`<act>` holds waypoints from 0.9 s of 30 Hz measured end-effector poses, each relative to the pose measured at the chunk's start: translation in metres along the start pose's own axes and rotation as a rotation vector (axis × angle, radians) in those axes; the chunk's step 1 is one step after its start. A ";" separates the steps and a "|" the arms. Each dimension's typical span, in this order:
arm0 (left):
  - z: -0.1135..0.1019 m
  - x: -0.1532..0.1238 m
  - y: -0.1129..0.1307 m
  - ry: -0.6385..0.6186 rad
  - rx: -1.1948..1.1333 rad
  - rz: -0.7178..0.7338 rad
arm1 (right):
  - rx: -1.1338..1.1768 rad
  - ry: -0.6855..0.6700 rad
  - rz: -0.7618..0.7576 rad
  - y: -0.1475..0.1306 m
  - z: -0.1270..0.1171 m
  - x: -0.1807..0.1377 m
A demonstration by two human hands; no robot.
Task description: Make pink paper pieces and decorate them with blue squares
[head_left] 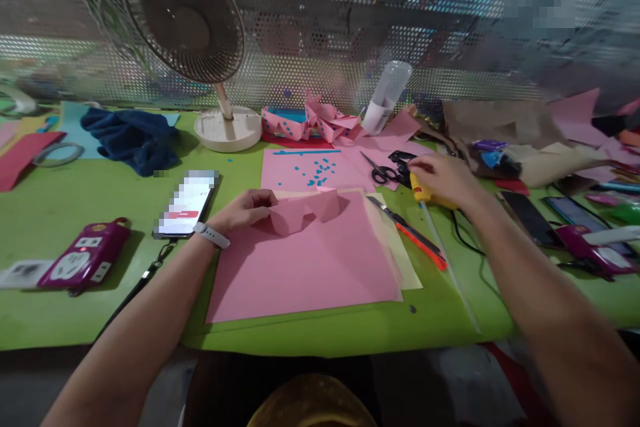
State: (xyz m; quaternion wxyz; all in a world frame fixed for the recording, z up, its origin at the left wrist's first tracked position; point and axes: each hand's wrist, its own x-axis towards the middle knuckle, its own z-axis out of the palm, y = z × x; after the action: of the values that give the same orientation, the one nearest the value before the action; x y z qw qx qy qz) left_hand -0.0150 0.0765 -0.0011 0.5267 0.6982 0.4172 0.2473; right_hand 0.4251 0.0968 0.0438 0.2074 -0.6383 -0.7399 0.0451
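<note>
My left hand (250, 208) pinches the end of a folded pink paper strip (293, 215), which stands on edge in a zigzag. Beneath it lies a large pink paper sheet (310, 273) over pale yellow paper (413, 273). At the right, my right hand (443, 177) is closed around a yellow hot glue gun (417, 188); a long clear glue stick (453, 270) sticks out of it toward the table's front edge. Between the hands rests an orange-and-black utility knife (413, 233). Black-handled scissors (383, 173) lie just left of the glue gun.
A fan (227, 128) and a white bottle (383, 100) stand at the back, beside folded pink paper pieces (325, 123) with blue dots. Small blue bits lie on another pink sheet (295, 177). Phones (187, 203) and purple power strips (85, 257) flank the work; a black cord (467, 237) runs right.
</note>
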 end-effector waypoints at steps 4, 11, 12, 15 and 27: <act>-0.001 0.000 -0.002 -0.025 0.005 0.036 | 0.012 -0.091 -0.268 -0.071 0.050 0.043; -0.002 -0.001 -0.003 -0.058 0.047 0.083 | -0.138 -0.234 -0.632 -0.148 0.134 0.106; -0.002 -0.001 -0.002 -0.053 0.062 0.082 | -0.158 -0.253 -0.663 -0.152 0.140 0.110; -0.002 -0.002 -0.003 -0.028 0.118 0.093 | -0.225 -0.300 -0.749 -0.158 0.147 0.117; -0.001 -0.001 -0.008 0.003 0.129 0.137 | -0.348 -0.335 -0.762 -0.171 0.147 0.118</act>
State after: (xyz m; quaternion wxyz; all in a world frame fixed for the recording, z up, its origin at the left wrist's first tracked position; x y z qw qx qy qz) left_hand -0.0194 0.0769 -0.0081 0.4618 0.7571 0.3844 0.2565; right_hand 0.2011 0.2083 -0.0037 -0.0241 -0.3297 -0.9421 -0.0568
